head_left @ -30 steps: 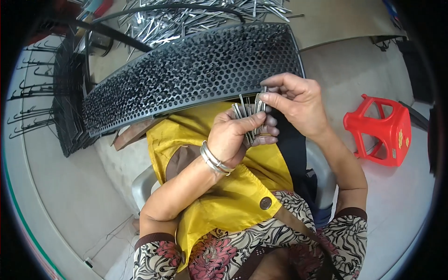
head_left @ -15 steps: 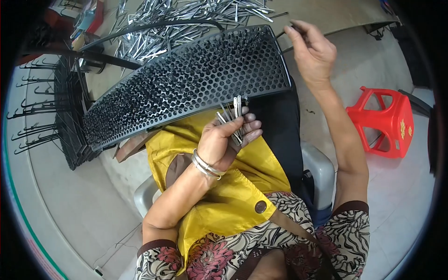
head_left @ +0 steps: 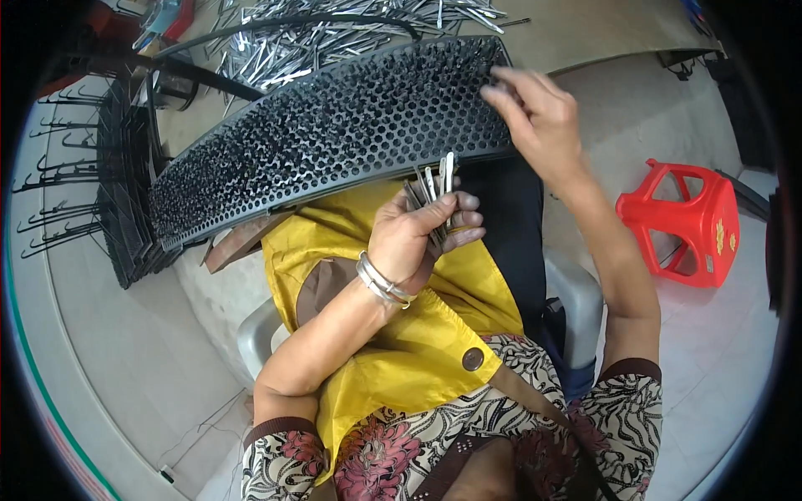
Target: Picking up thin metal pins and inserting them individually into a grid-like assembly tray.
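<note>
My left hand is closed round a small bunch of thin silver metal strips, their ends standing up between thumb and fingers. It is just below the near edge of a long, curved black rack full of round holes. Many holes on its left and far side carry dark upright pieces; more open holes show toward the right. My right hand is at the rack's right end, thumb and fingertips drawn together over the far corner. Those fingertips are slightly blurred, and what they hold, if anything, I cannot make out.
A heap of loose metal strips lies on the table behind the rack. Stacked black racks with wire hooks stand at left. A red plastic stool is on the floor at right. A yellow apron covers my lap.
My right hand has moved left and down, from beyond the rack's right end to over its corner. My left hand with the strips has shifted slightly up and right.
</note>
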A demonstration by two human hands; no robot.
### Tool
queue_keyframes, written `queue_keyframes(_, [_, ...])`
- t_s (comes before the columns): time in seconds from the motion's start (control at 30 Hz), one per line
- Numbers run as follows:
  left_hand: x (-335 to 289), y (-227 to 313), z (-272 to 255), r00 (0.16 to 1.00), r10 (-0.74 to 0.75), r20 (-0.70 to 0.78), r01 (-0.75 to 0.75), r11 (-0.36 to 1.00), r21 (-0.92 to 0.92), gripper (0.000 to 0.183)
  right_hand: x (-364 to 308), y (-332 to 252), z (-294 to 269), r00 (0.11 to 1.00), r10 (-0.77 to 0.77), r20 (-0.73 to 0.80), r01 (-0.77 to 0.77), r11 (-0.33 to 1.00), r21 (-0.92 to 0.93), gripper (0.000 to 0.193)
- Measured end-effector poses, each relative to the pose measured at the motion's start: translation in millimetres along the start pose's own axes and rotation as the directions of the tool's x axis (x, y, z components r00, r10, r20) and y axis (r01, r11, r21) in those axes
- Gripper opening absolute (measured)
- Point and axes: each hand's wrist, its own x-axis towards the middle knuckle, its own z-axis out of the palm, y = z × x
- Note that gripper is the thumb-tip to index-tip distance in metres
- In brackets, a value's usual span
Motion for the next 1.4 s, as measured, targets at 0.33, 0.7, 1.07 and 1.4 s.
queue_keyframes(0.33, [-3,7,10,0.997,0.049,0.064,-0.054,0.996,0.075,0.015,-26,-45,-13,0.760,0.464,0.456,-0.648,0.483,0.589,0.015])
queue_keyframes(0.7, [1,1,8,1.000,-0.020,0.024,0.021,0.998,-0.065,0.019,9,14,-12,0.917,0.290,-0.275,-0.272,0.957,0.101,0.016])
queue_keyframes(1.07, [8,16,19,0.998,0.049,0.034,-0.049,0.999,0.000,0.016,2,-11,-22,0.787,0.479,0.389,-0.602,0.459,0.653,0.013])
queue_keyframes(1.4, [7,19,22,0.999,0.025,0.043,-0.033,0.984,0.175,0.011,-17,-34,-17,0.756,0.434,0.490,-0.655,0.496,0.570,0.014])
